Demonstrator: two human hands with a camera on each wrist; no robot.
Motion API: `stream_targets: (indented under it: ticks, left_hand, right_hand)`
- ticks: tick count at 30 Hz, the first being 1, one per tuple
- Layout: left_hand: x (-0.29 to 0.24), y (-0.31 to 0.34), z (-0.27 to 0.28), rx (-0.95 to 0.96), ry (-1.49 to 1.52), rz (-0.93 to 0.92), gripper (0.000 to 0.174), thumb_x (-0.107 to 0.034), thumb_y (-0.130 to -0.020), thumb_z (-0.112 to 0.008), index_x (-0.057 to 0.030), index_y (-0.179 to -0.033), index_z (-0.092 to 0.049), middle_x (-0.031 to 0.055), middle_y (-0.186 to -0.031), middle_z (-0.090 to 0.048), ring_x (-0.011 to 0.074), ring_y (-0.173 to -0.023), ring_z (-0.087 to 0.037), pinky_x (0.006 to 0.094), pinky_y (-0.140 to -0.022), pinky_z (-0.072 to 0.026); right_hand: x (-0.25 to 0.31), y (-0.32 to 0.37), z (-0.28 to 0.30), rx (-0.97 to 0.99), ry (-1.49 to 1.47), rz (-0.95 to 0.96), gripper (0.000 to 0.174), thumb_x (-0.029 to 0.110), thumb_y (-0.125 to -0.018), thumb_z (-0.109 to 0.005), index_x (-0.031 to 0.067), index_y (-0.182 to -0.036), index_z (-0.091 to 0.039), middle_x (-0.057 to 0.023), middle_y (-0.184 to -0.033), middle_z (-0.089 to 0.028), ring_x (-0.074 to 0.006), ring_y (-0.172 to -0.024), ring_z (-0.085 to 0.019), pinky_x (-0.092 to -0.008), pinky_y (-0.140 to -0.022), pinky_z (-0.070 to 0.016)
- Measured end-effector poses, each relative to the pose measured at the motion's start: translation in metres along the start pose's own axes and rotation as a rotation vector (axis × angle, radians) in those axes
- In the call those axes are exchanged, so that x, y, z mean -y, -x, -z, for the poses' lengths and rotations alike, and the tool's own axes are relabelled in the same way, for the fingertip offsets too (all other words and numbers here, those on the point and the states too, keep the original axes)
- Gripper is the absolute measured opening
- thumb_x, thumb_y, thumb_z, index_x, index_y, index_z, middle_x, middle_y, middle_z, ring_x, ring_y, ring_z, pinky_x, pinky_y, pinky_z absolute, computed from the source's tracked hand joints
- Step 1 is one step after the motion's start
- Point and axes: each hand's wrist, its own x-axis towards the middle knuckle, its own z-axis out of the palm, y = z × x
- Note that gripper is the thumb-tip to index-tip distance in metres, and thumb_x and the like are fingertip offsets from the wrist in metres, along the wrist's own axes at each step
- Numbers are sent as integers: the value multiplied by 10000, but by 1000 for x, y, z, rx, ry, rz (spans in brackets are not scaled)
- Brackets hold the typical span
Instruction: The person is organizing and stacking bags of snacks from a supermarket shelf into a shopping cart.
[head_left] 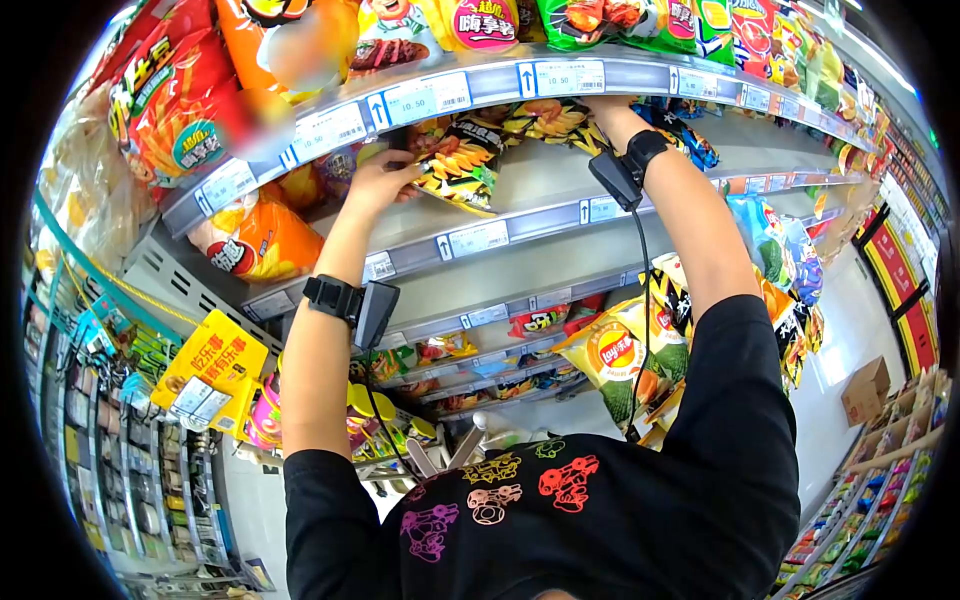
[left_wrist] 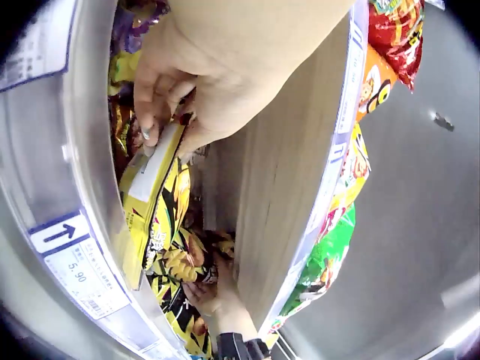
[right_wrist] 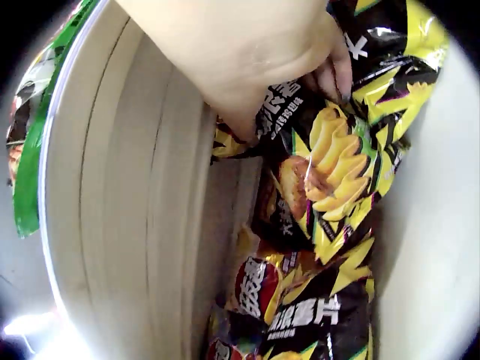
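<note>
The left hand (head_left: 385, 182), nearer, pinched the first chip bag (head_left: 462, 160), which lay at three o'clock from its fingers, by the shelf (head_left: 555, 178) edge, seam slanting toward four; over at two, I saw the right hand (right_wrist: 289, 56) gripping a second bag (right_wrist: 330, 161).

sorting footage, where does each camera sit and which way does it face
Head: worn there, facing forward and down at shelves; both arms, shirt show.
Left wrist: worn there, facing past left hand toward right hand.
Right wrist: worn there, facing chip bags past right hand.
Both wrist views share the right hand and chip bags.
</note>
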Motion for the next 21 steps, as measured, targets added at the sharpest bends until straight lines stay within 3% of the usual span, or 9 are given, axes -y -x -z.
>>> stream_targets:
  ticks: [8,9,12,13,14,16,17,18,21]
  left_hand:
    - [15,11,25,-160,211,76,269,-114,-839,-634,-32,-1092,-592,67,-879,-667,76,-660,-617,171,-557,-467]
    - [11,14,25,-176,82,18,264,-122,-818,-636,-35,-1066,-613,92,-883,-672,142,-704,-636,235,-615,-497]
    - [-4,22,5,-541,-582,-471,278,-177,-778,-650,-27,-1011,-642,149,-887,-674,279,-787,-651,326,-704,-517]
    - [-14,21,-5,-584,-579,-541,305,-232,-752,-662,-46,-993,-654,169,-905,-661,323,-858,-629,363,-794,-495]
    - [-23,22,-19,-600,-602,-691,321,-258,-760,-666,-38,-994,-654,177,-923,-658,300,-845,-639,357,-771,-500]
    - [-51,37,-53,-370,-348,-600,427,-324,-772,-673,-20,-1066,-614,190,-981,-647,310,-837,-643,362,-761,-502]
    - [-64,45,-69,-226,-221,-543,538,-309,-830,-656,37,-1208,-493,188,-1043,-626,219,-928,-629,314,-790,-495]
    - [-65,42,-81,-169,-197,-444,612,-335,-847,-641,42,-1273,-414,185,-1078,-603,224,-911,-628,305,-796,-498]
    - [-70,42,-105,-25,215,-260,744,-405,-780,-683,85,-1256,-389,174,-1038,-612,242,-872,-650,325,-738,-524]
  right_hand:
    - [-14,-15,34,188,-717,-279,580,359,-892,-532,-64,-1238,-339,-257,-1210,-453,-360,-1143,-476,-441,-965,-421]
    - [-12,-14,38,217,-688,-292,560,364,-899,-522,-53,-1227,-343,-243,-1252,-419,-327,-1156,-463,-425,-945,-439]
    - [-4,-16,42,350,-464,-408,479,446,-902,-485,29,-1137,-482,-175,-1093,-563,-266,-999,-566,-367,-864,-488]
    - [-2,-14,40,385,-377,-367,469,462,-906,-468,44,-1117,-499,-155,-1070,-578,-248,-976,-575,-357,-844,-493]
    - [-1,-11,35,419,-288,-327,463,477,-910,-451,59,-1097,-516,-135,-1047,-592,-229,-954,-583,-347,-825,-498]
    - [11,9,26,487,-153,-283,463,518,-913,-429,100,-1084,-533,-67,-1007,-617,-155,-912,-590,-314,-772,-497]
    - [16,22,25,475,-107,-237,461,526,-908,-439,110,-1080,-537,-48,-984,-626,-142,-897,-596,-302,-755,-497]
    - [18,32,25,461,-64,-192,459,534,-902,-448,120,-1077,-541,-29,-962,-634,-130,-882,-603,-290,-738,-496]
    - [20,65,22,491,-87,-147,461,538,-851,-542,116,-1032,-573,-4,-900,-643,-108,-761,-606,-234,-620,-484]
